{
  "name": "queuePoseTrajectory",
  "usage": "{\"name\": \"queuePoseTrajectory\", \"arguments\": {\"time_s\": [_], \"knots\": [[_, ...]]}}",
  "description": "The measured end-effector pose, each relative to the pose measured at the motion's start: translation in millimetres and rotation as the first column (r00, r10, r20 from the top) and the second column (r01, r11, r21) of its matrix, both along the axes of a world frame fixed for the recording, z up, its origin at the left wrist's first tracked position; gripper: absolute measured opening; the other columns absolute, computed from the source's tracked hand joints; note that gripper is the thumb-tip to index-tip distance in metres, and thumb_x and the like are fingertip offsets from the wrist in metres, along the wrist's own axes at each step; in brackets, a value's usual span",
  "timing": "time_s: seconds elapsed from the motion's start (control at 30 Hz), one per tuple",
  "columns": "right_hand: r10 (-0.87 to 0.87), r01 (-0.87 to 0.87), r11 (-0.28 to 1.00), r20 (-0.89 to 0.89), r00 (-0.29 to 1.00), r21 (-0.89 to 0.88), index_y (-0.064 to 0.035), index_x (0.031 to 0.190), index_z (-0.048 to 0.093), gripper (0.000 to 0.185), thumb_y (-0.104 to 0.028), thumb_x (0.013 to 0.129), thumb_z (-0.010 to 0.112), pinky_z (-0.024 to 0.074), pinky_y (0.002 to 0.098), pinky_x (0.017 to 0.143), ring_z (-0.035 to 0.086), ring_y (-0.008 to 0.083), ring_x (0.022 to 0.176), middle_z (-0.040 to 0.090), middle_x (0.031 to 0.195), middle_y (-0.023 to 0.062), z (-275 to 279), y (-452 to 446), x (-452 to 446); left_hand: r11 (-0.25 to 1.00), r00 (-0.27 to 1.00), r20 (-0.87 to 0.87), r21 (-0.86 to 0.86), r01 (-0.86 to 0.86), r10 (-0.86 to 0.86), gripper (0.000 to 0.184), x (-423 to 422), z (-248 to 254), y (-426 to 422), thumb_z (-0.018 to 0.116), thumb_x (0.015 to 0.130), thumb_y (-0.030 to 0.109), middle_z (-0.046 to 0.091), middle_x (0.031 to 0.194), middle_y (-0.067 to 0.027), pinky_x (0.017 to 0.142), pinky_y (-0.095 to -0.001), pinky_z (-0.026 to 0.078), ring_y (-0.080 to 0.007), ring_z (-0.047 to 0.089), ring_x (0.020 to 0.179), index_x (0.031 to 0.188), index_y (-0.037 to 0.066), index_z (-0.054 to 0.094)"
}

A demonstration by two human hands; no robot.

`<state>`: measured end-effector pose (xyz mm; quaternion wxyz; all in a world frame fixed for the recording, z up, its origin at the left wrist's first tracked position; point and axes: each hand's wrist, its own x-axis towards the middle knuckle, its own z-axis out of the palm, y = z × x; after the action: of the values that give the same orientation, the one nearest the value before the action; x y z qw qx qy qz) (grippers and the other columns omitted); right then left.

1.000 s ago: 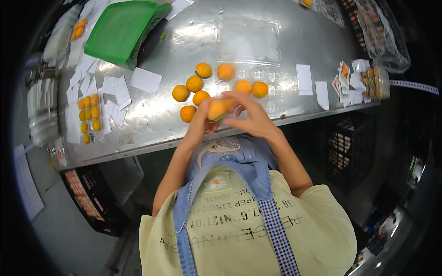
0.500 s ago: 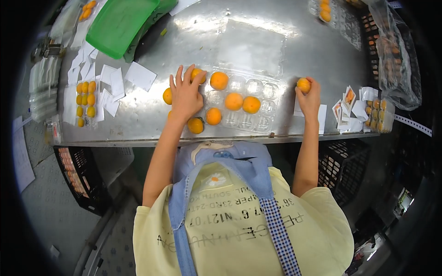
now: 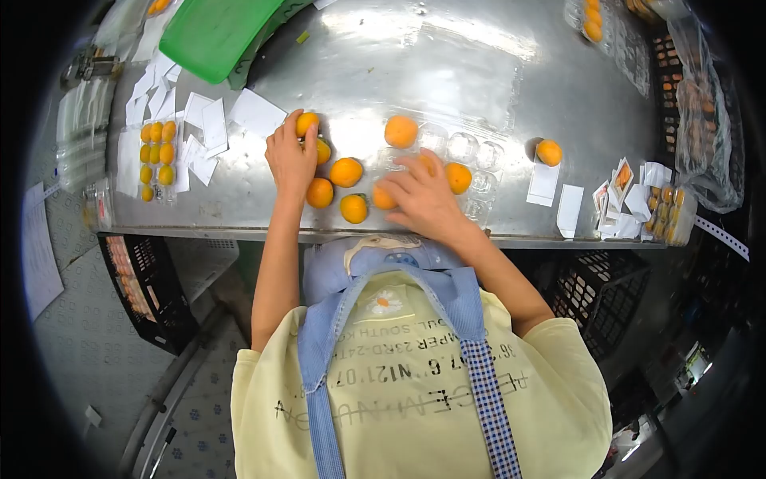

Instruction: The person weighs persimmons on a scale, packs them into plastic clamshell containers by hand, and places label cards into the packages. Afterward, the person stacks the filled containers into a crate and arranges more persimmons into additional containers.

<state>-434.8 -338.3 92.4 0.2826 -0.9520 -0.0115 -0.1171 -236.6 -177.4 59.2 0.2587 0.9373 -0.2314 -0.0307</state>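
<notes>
My left hand [image 3: 292, 164] is at the left of a loose group of round orange fruits, its thumb and fingers closed round one orange fruit [image 3: 307, 123]. Beneath it, another fruit [image 3: 322, 152] is partly covered. Nearer the table's front edge lie several more, among them one fruit [image 3: 346, 172]. Slightly blurred, my right hand [image 3: 431, 206] reaches over a clear plastic tray [image 3: 483, 184] with its fingers spread. A fruit [image 3: 385, 196] shows at its fingertips; whether they touch is unclear. Two more fruits, including an upper one [image 3: 400, 131], sit in the tray's cups.
A single fruit [image 3: 549, 152] rests by a white paper slip [image 3: 542, 185] on the right. Filled packs stand at left [image 3: 157, 164] and right [image 3: 669, 215]. Paper slips [image 3: 257, 112] and a green bin [image 3: 211, 40] are at the back left. Crates stand below the table.
My right hand has let go of its fruit at the right and swung left over the tray. My left hand has shifted left with a fruit. The camera view has shifted slightly.
</notes>
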Motion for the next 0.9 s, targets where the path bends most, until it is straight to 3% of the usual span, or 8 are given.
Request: {"name": "queuePoseTrajectory", "arguments": {"time_s": [0.17, 0.37, 0.47, 0.7, 0.77, 0.83, 0.87, 0.9], "knots": [[0.055, -0.067, 0.992, -0.116, 0.992, -0.107, -0.0117, 0.104, 0.063, 0.044, -0.021, 0.063, 0.079, 0.0273, 0.0545, 0.104, 0.051, 0.0250, 0.112, 0.061, 0.105, 0.0039, -9.7, 11.0, 6.9, 0.995, 0.995, -0.010, 0.010, -0.100, 0.100, 0.039, 16.7, -14.3, 20.9, 0.051, 0.094, 0.033, 0.056, 0.118, -0.0162, 0.095, -0.0415, 0.039, -0.0330, 0.050, 0.109, 0.127, 0.014, 0.056], [0.030, 0.010, 0.966, -0.152, 0.988, 0.258, -0.0106, 0.106, 0.063, 0.043, -0.018, 0.066, 0.077, 0.0313, 0.0467, 0.101, 0.051, 0.0257, 0.112, 0.061, 0.105, 0.0068, 26.9, -1.4, 26.4, 0.900, 0.960, -0.280, -0.415, -0.130, 0.010, 0.038, 17.4, -26.4, 43.8, 0.041, 0.098, 0.021, 0.051, 0.130, -0.0133, 0.102, -0.0362, 0.036, -0.0281, 0.047, 0.120, 0.134, 0.013, 0.050], [-0.049, 0.043, 0.984, 0.031, 0.998, 0.170, -0.0107, 0.108, 0.062, 0.042, -0.019, 0.069, 0.075, 0.0327, 0.0434, 0.099, 0.051, 0.0274, 0.111, 0.060, 0.110, 0.0080, 31.2, 5.3, 64.3, 0.846, 0.947, -0.320, -0.507, -0.166, -0.006, 0.039, 10.1, -24.0, 46.5, 0.040, 0.099, 0.020, 0.046, 0.137, -0.0124, 0.105, -0.0340, 0.034, -0.0266, 0.044, 0.125, 0.136, 0.010, 0.047], [-0.044, 0.044, 0.999, -0.057, 0.997, 0.007, -0.0123, 0.115, 0.059, 0.051, -0.024, 0.069, 0.076, 0.0268, 0.0482, 0.103, 0.048, 0.0233, 0.115, 0.058, 0.115, 0.0076, -21.3, 8.2, 99.0, 0.852, 0.958, -0.283, -0.489, -0.185, 0.046, 0.040, 0.9, -26.9, 64.2, 0.042, 0.099, 0.021, 0.035, 0.146, -0.0139, 0.104, -0.0336, 0.033, -0.0250, 0.036, 0.131, 0.138, 0.010, 0.045], [-0.092, 0.094, 0.993, -0.033, 0.995, 0.070, -0.0123, 0.114, 0.060, 0.051, -0.026, 0.068, 0.078, 0.0274, 0.0483, 0.102, 0.048, 0.0234, 0.114, 0.058, 0.116, 0.0075, -8.4, -8.7, 90.3, 0.891, 0.985, -0.147, -0.429, -0.149, 0.094, 0.039, -7.2, -15.3, 64.6, 0.048, 0.096, 0.022, 0.039, 0.142, -0.0143, 0.101, -0.0341, 0.035, -0.0266, 0.039, 0.126, 0.133, 0.009, 0.049], [-0.161, 0.153, 0.985, -0.114, 0.980, -0.077, -0.0114, 0.114, 0.061, 0.051, -0.027, 0.068, 0.078, 0.0304, 0.0469, 0.099, 0.049, 0.0235, 0.112, 0.059, 0.115, 0.0075, -5.6, -26.9, 76.5, 0.969, 0.986, 0.096, -0.221, -0.114, 0.138, 0.038, -13.2, -14.3, 67.5, 0.052, 0.094, 0.020, 0.042, 0.138, -0.0142, 0.100, -0.0350, 0.035, -0.0276, 0.041, 0.122, 0.129, 0.008, 0.052], [-0.200, 0.178, 0.972, -0.151, 0.968, -0.151, -0.0110, 0.113, 0.061, 0.052, -0.027, 0.068, 0.078, 0.0319, 0.0462, 0.097, 0.049, 0.0235, 0.111, 0.059, 0.114, 0.0075, -5.3, -32.7, 70.9, 0.980, 0.934, 0.332, -0.188, -0.068, 0.129, 0.034, -18.4, 1.5, 56.7, 0.058, 0.088, 0.015, 0.052, 0.121, -0.0135, 0.088, -0.0351, 0.043, -0.0262, 0.053, 0.103, 0.121, 0.006, 0.056], [-0.195, 0.172, 0.974, -0.161, 0.967, -0.146, -0.0107, 0.114, 0.061, 0.052, -0.027, 0.068, 0.078, 0.0333, 0.0446, 0.096, 0.049, 0.0235, 0.110, 0.059, 0.114, 0.0076, -6.8, -35.1, 67.6, 0.972, 0.978, 0.190, -0.231, -0.043, 0.089, 0.032, -26.3, 13.1, 46.5, 0.059, 0.087, 0.013, 0.055, 0.114, -0.0133, 0.083, -0.0354, 0.045, -0.0265, 0.055, 0.096, 0.119, 0.006, 0.057]]}}
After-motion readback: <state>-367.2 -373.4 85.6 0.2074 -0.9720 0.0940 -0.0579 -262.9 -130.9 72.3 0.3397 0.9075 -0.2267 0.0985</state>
